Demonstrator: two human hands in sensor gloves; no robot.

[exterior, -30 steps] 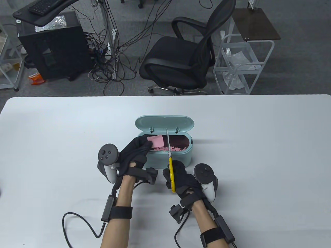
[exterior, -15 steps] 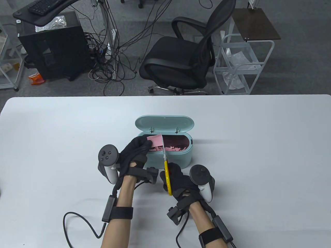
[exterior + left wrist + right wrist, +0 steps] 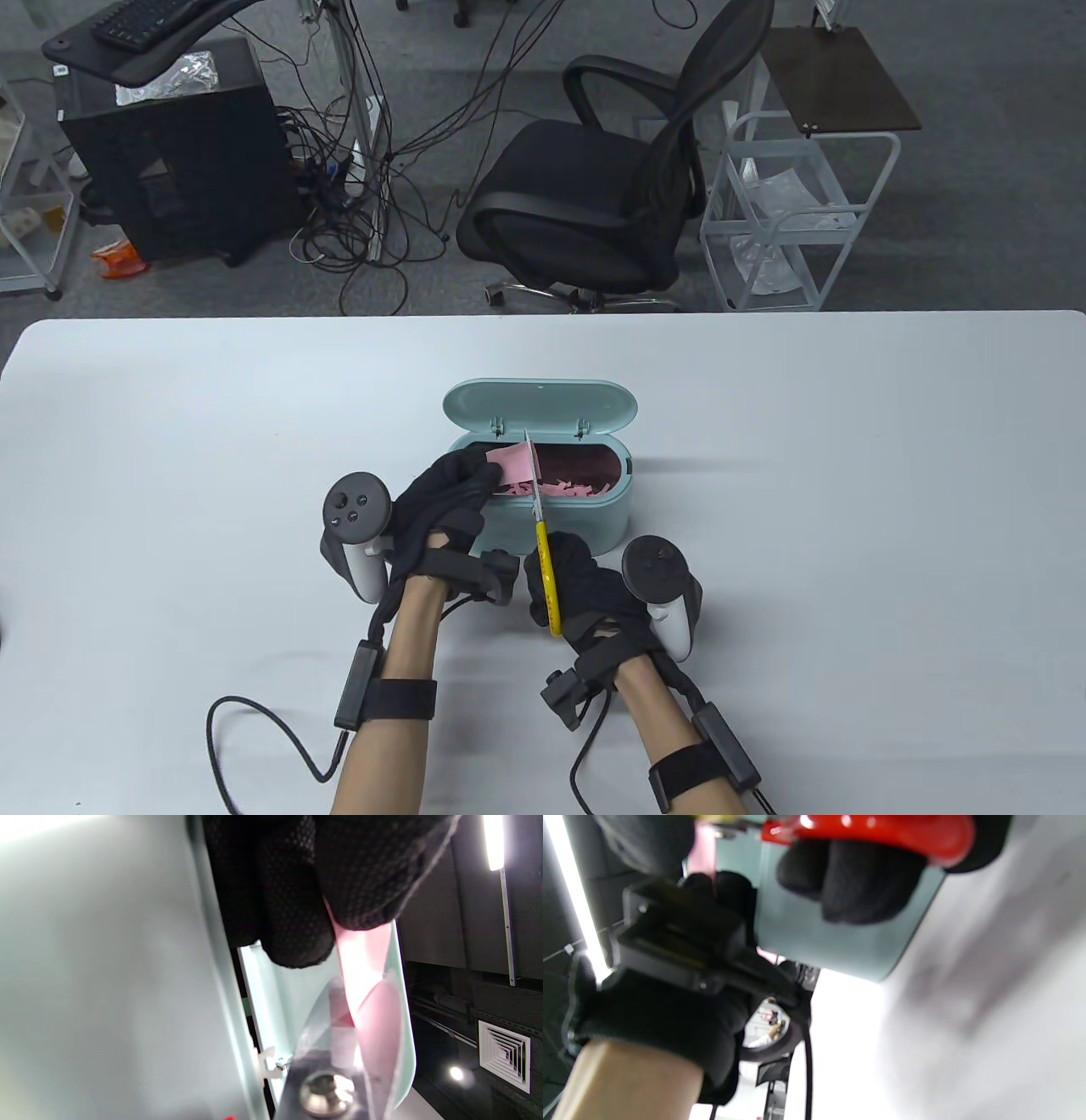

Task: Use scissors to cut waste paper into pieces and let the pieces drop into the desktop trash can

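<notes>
Since a second ago, the right hand (image 3: 585, 586) has shifted left, its fingers curled through the scissors (image 3: 540, 535), blades closed against the pink paper (image 3: 512, 463). Left hand (image 3: 450, 501) pinches that paper over the open trash can (image 3: 585, 518) holding pink scraps (image 3: 577, 489).

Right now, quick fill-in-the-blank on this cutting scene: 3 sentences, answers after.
1. The left hand pinches a sheet of ____ paper.
2. The right hand grips scissors with ____ handles.
3. The mint-green oval desktop trash can has its hinged lid ____.

Answers: pink; yellow; open
</notes>
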